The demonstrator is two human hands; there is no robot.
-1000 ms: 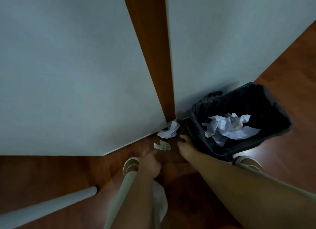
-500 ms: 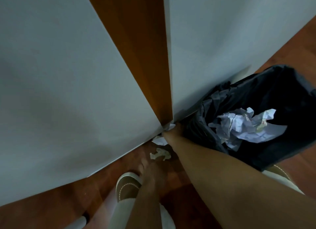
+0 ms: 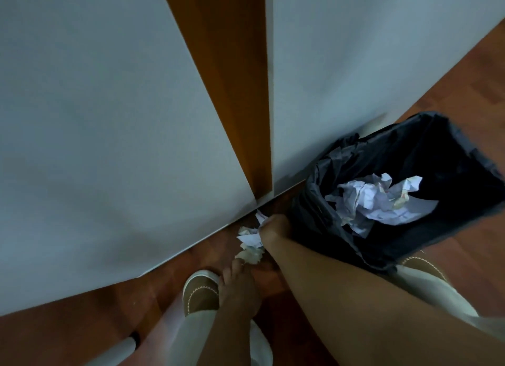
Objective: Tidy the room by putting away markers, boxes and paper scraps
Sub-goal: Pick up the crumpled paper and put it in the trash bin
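A white crumpled paper scrap (image 3: 252,235) lies on the wooden floor at the foot of the white panels. My right hand (image 3: 274,226) is closed on it, beside the bin. A smaller pale scrap (image 3: 250,255) lies just below it, and the fingertips of my left hand (image 3: 236,281) touch its lower edge. A bin lined with a black bag (image 3: 308,218) stands to the right and holds several crumpled white papers (image 3: 374,201).
Two white panels (image 3: 109,147) with a brown wooden strip (image 3: 232,78) between them rise right behind the scraps. My shoes (image 3: 200,294) stand on the floor near the hands. A white tube leg (image 3: 114,352) shows at the bottom left.
My right hand reached forward and closed on the white scrap by the panels. My left hand came up to the smaller scrap. The view moved closer to the floor.
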